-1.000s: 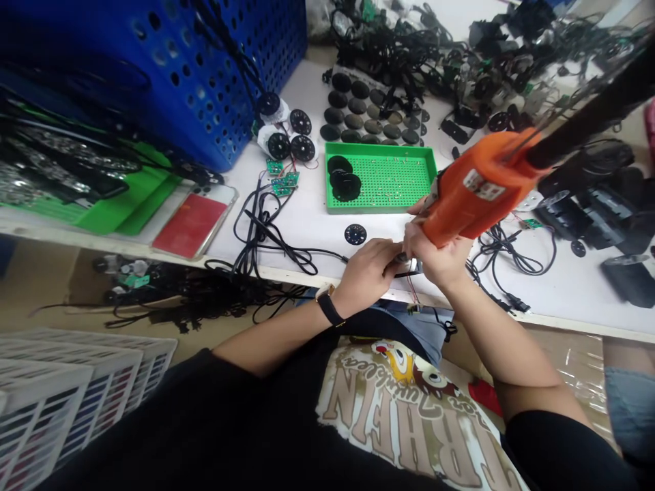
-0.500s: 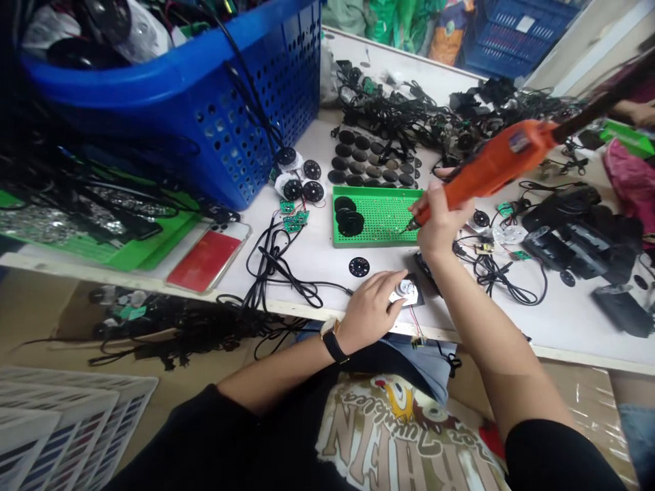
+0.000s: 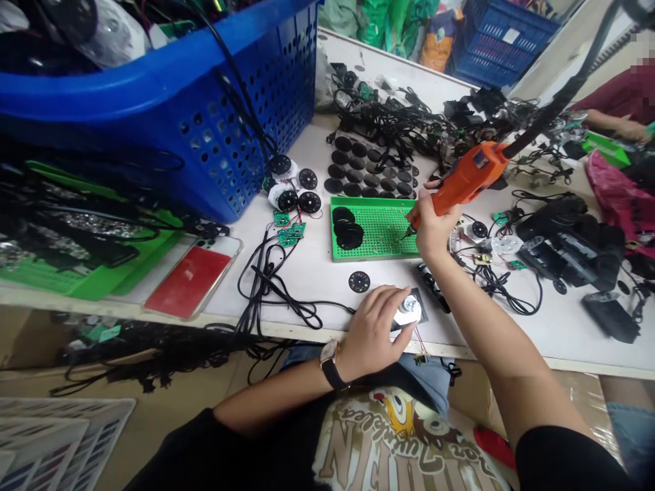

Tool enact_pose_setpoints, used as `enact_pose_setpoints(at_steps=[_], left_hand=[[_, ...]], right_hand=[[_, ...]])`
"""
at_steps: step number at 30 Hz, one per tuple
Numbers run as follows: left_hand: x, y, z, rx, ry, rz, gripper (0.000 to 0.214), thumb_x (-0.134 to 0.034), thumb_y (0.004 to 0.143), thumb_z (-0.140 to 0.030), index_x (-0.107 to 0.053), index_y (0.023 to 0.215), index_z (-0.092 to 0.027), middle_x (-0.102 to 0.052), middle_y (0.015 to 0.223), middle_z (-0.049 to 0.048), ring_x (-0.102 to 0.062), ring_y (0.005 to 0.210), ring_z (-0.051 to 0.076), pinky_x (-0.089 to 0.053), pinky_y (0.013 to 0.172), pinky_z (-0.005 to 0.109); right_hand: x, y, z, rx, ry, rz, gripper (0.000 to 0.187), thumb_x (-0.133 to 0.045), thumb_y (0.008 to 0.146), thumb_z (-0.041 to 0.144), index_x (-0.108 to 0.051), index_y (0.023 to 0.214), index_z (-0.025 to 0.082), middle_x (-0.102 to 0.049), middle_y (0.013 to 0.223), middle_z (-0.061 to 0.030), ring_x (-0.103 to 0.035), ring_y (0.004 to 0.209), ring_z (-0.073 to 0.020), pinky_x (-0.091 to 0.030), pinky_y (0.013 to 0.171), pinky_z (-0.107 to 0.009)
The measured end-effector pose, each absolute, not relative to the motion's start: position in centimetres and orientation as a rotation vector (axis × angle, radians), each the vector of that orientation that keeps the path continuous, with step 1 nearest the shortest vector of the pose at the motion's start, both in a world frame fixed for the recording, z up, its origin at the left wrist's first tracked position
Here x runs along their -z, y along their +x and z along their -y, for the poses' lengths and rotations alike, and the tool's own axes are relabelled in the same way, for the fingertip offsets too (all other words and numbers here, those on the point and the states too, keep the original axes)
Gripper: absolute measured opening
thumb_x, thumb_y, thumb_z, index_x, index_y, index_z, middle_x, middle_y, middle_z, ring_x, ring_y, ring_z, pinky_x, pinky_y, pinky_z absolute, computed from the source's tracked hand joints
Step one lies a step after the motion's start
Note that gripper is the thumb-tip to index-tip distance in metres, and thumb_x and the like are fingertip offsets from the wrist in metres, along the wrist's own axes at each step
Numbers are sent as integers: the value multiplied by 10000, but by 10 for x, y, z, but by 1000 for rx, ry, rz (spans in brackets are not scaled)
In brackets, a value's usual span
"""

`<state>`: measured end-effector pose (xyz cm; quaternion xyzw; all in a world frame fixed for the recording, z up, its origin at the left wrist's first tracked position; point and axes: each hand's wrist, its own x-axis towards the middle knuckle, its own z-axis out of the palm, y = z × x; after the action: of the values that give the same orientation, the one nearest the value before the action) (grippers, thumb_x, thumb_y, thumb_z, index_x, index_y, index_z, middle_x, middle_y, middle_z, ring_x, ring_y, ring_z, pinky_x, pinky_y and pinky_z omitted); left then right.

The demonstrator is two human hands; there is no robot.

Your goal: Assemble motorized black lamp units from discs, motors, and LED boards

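Now points orange screwdriver [image 3: 467, 177], clasped in right hand [image 3: 434, 228], into green tray [image 3: 373, 258], away from white part [image 3: 408, 314]. Still pinches that part with left hand [image 3: 375, 331].

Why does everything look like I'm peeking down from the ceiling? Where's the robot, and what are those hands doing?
There's no robot here, just a person with two bare hands. The camera sits on the person's head, looking forward and down, so you see what is in front of them.

The left hand holds a white part on a dark, flat piece near the table's edge. The right hand grips an orange tool with its thin tip over a green tray.

In that tray lie black discs and bits too tiny to make out. On the white table are also black cables, a big blue basket and a phone. Another person's hand shows at the far right.
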<state>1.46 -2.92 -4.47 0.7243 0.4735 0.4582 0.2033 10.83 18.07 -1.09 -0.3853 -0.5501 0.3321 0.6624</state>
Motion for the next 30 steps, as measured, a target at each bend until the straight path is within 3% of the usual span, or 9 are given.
enact_pose_setpoints(at_steps=[9,16,19,22,26,30], left_hand=[[47,15,29,-1263,2034,-1339,533,-640,955,-277,-482,1450,-163,-677,1315,161,-604,1269,322,-537,1108,539],[51,16,29,-1342,2023,-1320,580,-652,945,-247,-436,1479,-181,-665,1320,159,-610,1261,315,-539,1096,540],[54,18,29,-1395,1984,-1350,650,-687,922,-247,-397,1501,-186,-651,1330,165,-612,1267,321,-530,1101,560],[56,20,29,-1436,1937,-1377,696,-754,895,-286,-392,1480,-181,-638,1316,173,-621,1258,325,-543,1087,556],[60,22,27,-1430,1916,-1422,692,-825,860,-341,-426,1405,-193,-643,1289,161,-638,1243,329,-558,1071,549],[64,23,26,-1428,1934,-1406,695,-841,850,-310,-416,1392,-209,-670,1272,134,-653,1238,313,-561,1067,529]], right_hand=[[14,104,-185,-783,-869,1303,344,-726,833,515,-563,948,235,-504,514,117,-510,407,-105,-467,477,-260],[17,101,-188,-776,-904,1336,330,-745,806,489,-556,894,234,-534,569,102,-525,408,-98,-422,445,-254],[2,101,-182,-764,-879,1238,373,-746,795,519,-559,973,250,-505,561,124,-503,404,-97,-407,438,-251],[-26,109,-157,-719,-753,1058,341,-717,832,442,-550,1081,279,-437,524,142,-468,408,-107,-433,463,-260],[-59,126,-93,-807,-657,977,146,-628,887,341,-589,1007,267,-375,527,124,-394,392,-90,-430,447,-252],[-59,132,-37,-885,-634,1104,127,-678,901,324,-595,980,270,-404,532,118,-420,378,-75,-430,436,-233]])
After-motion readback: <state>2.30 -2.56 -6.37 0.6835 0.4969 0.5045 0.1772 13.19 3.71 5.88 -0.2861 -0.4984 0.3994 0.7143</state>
